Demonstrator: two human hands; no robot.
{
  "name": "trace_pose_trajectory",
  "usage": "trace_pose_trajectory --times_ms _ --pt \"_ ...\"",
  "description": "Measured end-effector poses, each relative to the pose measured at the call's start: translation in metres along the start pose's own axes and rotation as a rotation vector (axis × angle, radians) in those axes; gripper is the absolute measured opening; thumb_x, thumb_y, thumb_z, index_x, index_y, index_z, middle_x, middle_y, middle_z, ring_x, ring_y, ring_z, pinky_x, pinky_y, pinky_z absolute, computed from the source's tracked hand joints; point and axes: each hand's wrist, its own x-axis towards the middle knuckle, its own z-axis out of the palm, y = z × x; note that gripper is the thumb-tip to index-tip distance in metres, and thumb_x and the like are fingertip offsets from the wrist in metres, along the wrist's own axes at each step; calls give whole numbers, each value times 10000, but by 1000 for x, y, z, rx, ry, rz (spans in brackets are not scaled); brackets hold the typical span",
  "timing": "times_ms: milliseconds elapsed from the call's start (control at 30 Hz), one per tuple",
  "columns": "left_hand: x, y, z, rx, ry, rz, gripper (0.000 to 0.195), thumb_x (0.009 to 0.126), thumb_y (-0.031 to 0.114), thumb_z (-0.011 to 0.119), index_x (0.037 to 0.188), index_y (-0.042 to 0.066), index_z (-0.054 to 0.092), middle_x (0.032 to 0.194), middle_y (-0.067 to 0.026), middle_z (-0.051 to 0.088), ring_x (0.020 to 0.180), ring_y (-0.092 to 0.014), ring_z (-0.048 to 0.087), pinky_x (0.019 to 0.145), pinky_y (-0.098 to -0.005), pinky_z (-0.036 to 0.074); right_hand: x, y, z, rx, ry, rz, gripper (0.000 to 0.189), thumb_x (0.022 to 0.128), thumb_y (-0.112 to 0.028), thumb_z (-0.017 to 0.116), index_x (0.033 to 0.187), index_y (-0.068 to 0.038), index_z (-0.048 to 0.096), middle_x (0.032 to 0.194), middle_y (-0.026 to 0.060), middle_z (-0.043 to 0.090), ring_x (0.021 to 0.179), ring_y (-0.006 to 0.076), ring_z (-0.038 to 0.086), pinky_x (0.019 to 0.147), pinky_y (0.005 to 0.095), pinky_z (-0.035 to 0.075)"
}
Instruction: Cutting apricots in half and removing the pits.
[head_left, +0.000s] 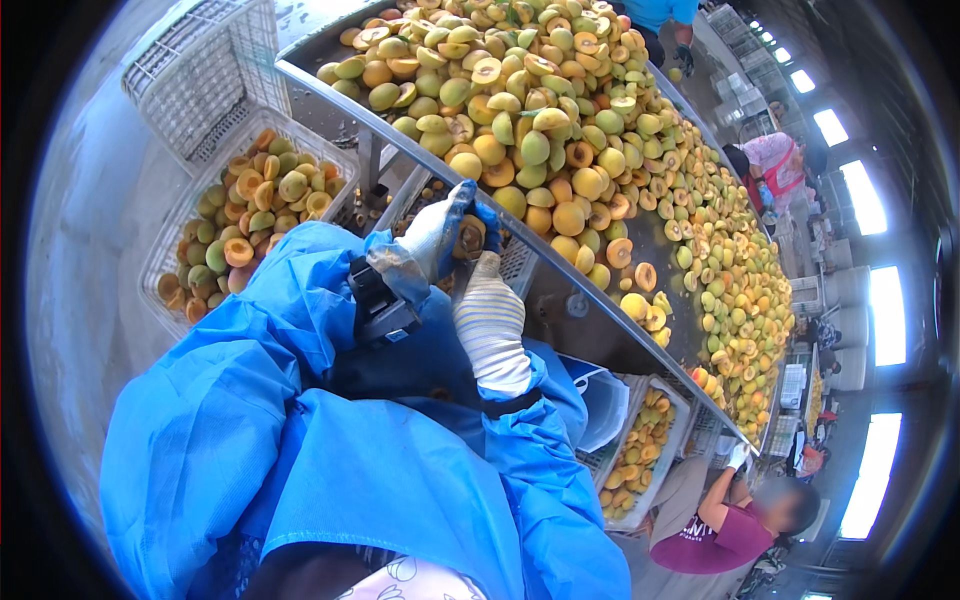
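My left hand (435, 236), in a white glove with blue-coated fingers, holds a halved apricot-like fruit (469, 235), its cut face partly in view. My right hand (491, 311), in a striped knit glove, is curled close against the fruit, thumb toward it. Whether a small tool sits inside the right fist is hidden. Both hands are beside the metal rim of a sorting table (420, 150). A large heap of whole and halved fruit (540, 112) covers much of the tabletop. Below my hands, a plastic crate (523, 264) shows partly under the rim.
A white crate of fruit halves (169, 285) stands at left, another crate (202, 82) beyond it. To my right are a translucent bluish plastic item (606, 412) and another fruit crate (637, 510). A person in a maroon shirt (712, 536) works at the table; others stand farther off.
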Motion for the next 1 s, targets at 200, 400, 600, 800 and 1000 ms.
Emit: trace_pose_trajectory --times_ms 200,400,600,800,1000 --pt "-17 18 18 115 68 -30 362 987 396 564 1023 42 636 881 -49 663 789 -160 624 756 -271 522 5 -4 -3 220 -54 33 518 969 -324 493 1315 43 379 750 269 654 686 464 638 623 549 500" --pt "-16 27 14 417 -44 -64 452 995 450 515 902 33 661 855 -74 678 764 -155 626 694 -271 513 7 10 23 585 10 -127 514 971 -295 503 1363 10 371 795 291 650 750 483 633 664 561 485" --pt "-11 30 6 381 -54 -19 492 999 468 495 893 20 668 852 -76 680 760 -167 629 696 -292 514 9 4 4 589 -32 -103 510 945 -277 551 1276 93 436 866 304 657 798 464 645 706 513 509" --pt "-13 31 12 500 -88 -103 499 1008 465 479 891 16 662 819 -82 677 756 -176 639 693 -291 515 5 8 32 636 40 -99 499 947 -277 529 1297 60 415 818 298 651 769 482 633 687 537 498" --pt "-21 36 14 319 16 -19 481 1012 444 481 897 9 651 817 -87 673 737 -190 637 693 -304 523 16 1 14 406 -190 44 496 947 -286 577 1286 45 431 928 297 658 901 425 662 771 455 515"
